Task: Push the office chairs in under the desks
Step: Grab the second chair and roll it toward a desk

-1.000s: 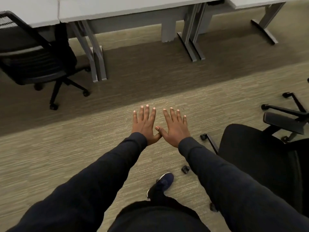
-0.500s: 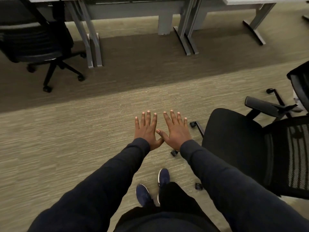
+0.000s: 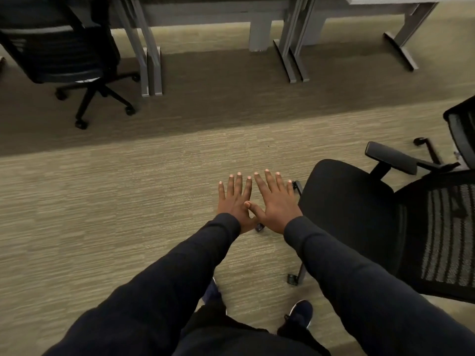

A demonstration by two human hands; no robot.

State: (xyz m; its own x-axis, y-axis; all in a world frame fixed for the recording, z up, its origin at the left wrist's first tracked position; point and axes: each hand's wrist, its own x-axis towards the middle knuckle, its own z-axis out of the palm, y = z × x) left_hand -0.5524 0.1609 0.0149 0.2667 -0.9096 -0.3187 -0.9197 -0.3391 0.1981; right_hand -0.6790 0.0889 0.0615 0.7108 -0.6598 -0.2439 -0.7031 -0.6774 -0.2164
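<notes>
So I've got both arms stretched straight out in front of me, dark sleeves down to the wrists, palms facing down over the carpet. My left hand (image 3: 235,201) and right hand (image 3: 276,201) sit side by side in the middle of the view with the thumbs touching or overlapping, can't quite tell which. The fingers on both are flat and spread wide, holding nothing, touching nothing but each other at the thumbs.

The near office chair (image 3: 359,222) is just to the right of my right hand, out in the open floor and well apart from the counters. Black seat pad, mesh back on the right edge of the frame, 1 armrest (image 3: 390,158) sticking up at the far side, a couple of its casters showing below my right arm.

A 2nd office chair (image 3: 64,55) sits far left, up by the row of counters (image 3: 205,11), next to a grey counter leg (image 3: 151,60). I can't tell how far under it goes.

My dark blue shoes (image 3: 299,313) show at the near edge.

No brand, label or writing that I can read anywhere.
</notes>
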